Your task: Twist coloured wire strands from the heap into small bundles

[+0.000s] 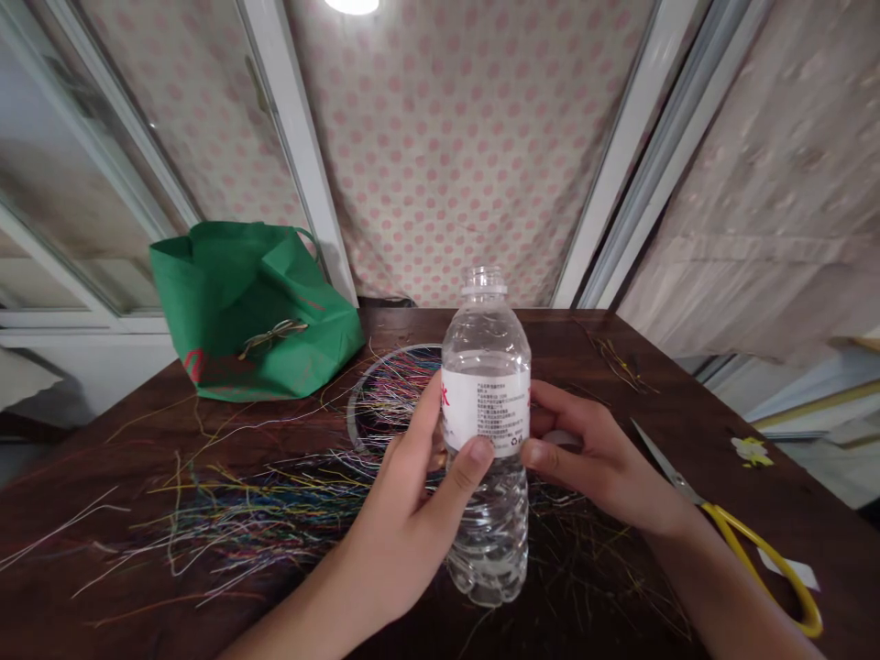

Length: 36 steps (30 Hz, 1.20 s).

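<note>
A clear plastic water bottle (489, 513) with a white printed label is upright in front of me, its neck uncapped. My left hand (416, 500) wraps round its left side, the thumb pressed on the label. On the right side, my right hand (584, 449) grips the bottle at label height between thumb and fingers. The fingertips behind the bottle are hidden. Beyond my left hand lies a round grey-rimmed tray or ring (354, 417) with many coloured wires (399, 390) in it, partly covered by the hand and bottle. More loose coloured wires (275, 513) spread left of my left forearm.
A green bag (302, 353) slumps at the back left, a small wire bundle (271, 337) against it. Yellow-handled scissors (701, 500) lie right of my right hand, near a small yellow-and-white scrap (752, 451). Thin wires (619, 362) lie at the back right of the dark wooden table (550, 330).
</note>
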{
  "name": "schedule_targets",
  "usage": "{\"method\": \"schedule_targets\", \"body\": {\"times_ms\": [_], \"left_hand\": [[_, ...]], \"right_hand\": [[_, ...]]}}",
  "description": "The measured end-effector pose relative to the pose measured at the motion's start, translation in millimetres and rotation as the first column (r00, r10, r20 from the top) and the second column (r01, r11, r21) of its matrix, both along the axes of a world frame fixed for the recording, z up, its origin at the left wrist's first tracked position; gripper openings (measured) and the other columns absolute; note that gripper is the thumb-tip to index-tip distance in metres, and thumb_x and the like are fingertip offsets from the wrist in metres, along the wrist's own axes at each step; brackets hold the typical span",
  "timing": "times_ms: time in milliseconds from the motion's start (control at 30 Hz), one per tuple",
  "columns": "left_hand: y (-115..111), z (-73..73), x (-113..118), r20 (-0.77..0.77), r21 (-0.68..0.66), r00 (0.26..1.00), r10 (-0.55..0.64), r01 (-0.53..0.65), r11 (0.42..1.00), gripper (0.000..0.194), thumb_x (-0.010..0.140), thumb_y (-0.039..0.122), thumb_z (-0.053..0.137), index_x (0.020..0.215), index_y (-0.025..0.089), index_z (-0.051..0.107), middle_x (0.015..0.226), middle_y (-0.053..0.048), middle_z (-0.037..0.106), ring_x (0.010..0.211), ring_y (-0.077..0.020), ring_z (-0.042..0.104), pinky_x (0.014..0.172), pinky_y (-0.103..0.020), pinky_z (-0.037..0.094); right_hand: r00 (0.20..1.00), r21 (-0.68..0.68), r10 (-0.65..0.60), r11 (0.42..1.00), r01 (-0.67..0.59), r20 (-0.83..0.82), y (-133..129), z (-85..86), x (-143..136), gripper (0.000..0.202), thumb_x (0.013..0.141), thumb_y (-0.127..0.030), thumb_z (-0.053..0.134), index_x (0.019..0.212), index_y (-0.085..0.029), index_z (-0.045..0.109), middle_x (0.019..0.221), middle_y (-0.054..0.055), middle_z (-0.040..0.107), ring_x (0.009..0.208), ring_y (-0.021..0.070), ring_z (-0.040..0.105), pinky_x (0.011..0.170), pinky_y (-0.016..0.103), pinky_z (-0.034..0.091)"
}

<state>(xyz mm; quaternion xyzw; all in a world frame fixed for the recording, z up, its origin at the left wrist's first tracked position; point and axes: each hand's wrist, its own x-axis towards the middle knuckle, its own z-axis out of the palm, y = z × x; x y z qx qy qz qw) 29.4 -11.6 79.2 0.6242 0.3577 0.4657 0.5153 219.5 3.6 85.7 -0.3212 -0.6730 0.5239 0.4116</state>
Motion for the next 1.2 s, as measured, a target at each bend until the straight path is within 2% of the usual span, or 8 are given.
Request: {"method": "schedule_targets", "body": {"times_ms": [200, 300, 433, 633, 767, 967, 1200], "left_hand": [[0.7, 1.2, 0.6, 0.036, -0.014, 0.998, -0.048, 0.049, 0.999, 0.056, 0.092, 0.036, 0.051, 0.143, 0.030, 0.029, 0.140, -0.002, 0.049, 0.124, -0.0248, 0.048, 0.107, -0.041, 0.038], [0.4, 0.7, 0.4, 0.041, -0.004, 0.998, -0.048, 0.048, 0.999, 0.058, 0.092, 0.036, 0.051, 0.144, 0.029, 0.028, 0.141, -0.002, 0.047, 0.125, -0.0235, 0.046, 0.110, -0.040, 0.034], [-1.7, 0.3, -0.2, 0.028, -0.010, 0.999, -0.046, 0.046, 0.999, 0.062, 0.092, 0.038, 0.051, 0.146, 0.028, 0.023, 0.142, -0.003, 0.047, 0.122, -0.0230, 0.049, 0.108, -0.040, 0.036], [-1.5, -0.1, 1.0, 0.021, 0.007, 0.999, -0.035, 0.035, 0.999, 0.059, 0.092, 0.038, 0.051, 0.145, 0.029, 0.026, 0.141, -0.001, 0.048, 0.121, -0.0209, 0.049, 0.108, -0.037, 0.035], [-0.4, -1.8, 1.2, 0.033, -0.005, 0.999, -0.036, 0.036, 0.999, 0.060, 0.092, 0.038, 0.051, 0.145, 0.030, 0.026, 0.139, -0.001, 0.050, 0.120, -0.0213, 0.050, 0.108, -0.038, 0.036], [-1.0, -1.0, 1.2, 0.053, -0.004, 0.997, -0.048, 0.048, 0.999, 0.061, 0.092, 0.037, 0.051, 0.146, 0.028, 0.024, 0.142, -0.002, 0.047, 0.125, -0.0224, 0.046, 0.110, -0.039, 0.034], [-0.4, -3.7, 0.3, -0.002, -0.021, 1.000, -0.020, 0.020, 1.000, 0.064, 0.091, 0.039, 0.051, 0.147, 0.027, 0.023, 0.140, -0.006, 0.048, 0.123, -0.0265, 0.049, 0.109, -0.045, 0.035]], "right_hand": [[0.998, -0.014, 0.021, 1.000, -0.022, -0.058, -0.8, 1.3, 0.2, 0.047, 0.084, -0.020, 0.064, 0.130, -0.021, 0.051, 0.095, 0.003, 0.070, 0.082, 0.0123, 0.064, 0.065, 0.019, 0.049], [0.999, -0.040, 0.015, 0.999, -0.016, -0.035, -0.5, 1.6, 0.2, 0.048, 0.083, -0.021, 0.065, 0.130, -0.021, 0.051, 0.090, 0.002, 0.070, 0.074, 0.0103, 0.062, 0.059, 0.018, 0.046], [1.000, -0.038, -0.013, 0.999, 0.013, -0.003, -0.2, 1.2, 0.1, 0.051, 0.081, -0.023, 0.067, 0.129, -0.019, 0.051, 0.084, 0.002, 0.069, 0.065, 0.0086, 0.058, 0.052, 0.017, 0.042], [1.000, -0.037, 0.005, 0.999, -0.005, -0.022, -1.6, 0.9, 0.8, 0.048, 0.082, -0.023, 0.066, 0.128, -0.019, 0.052, 0.089, 0.003, 0.070, 0.073, 0.0110, 0.061, 0.060, 0.019, 0.045], [1.000, -0.053, -0.006, 0.999, 0.004, -0.025, -2.3, 1.1, 1.3, 0.049, 0.083, -0.024, 0.066, 0.129, -0.020, 0.051, 0.085, 0.002, 0.070, 0.063, 0.0072, 0.057, 0.054, 0.016, 0.042], [0.999, -0.078, 0.002, 0.997, -0.005, -0.040, -2.1, 2.2, 0.1, 0.049, 0.083, -0.024, 0.066, 0.130, -0.021, 0.051, 0.091, 0.003, 0.070, 0.073, 0.0100, 0.062, 0.059, 0.017, 0.045], [0.997, -0.046, 0.025, 0.999, -0.028, -0.075, -0.8, -0.4, 0.1, 0.048, 0.084, -0.019, 0.064, 0.130, -0.025, 0.051, 0.088, 0.001, 0.070, 0.066, 0.0061, 0.059, 0.053, 0.013, 0.042]]}}
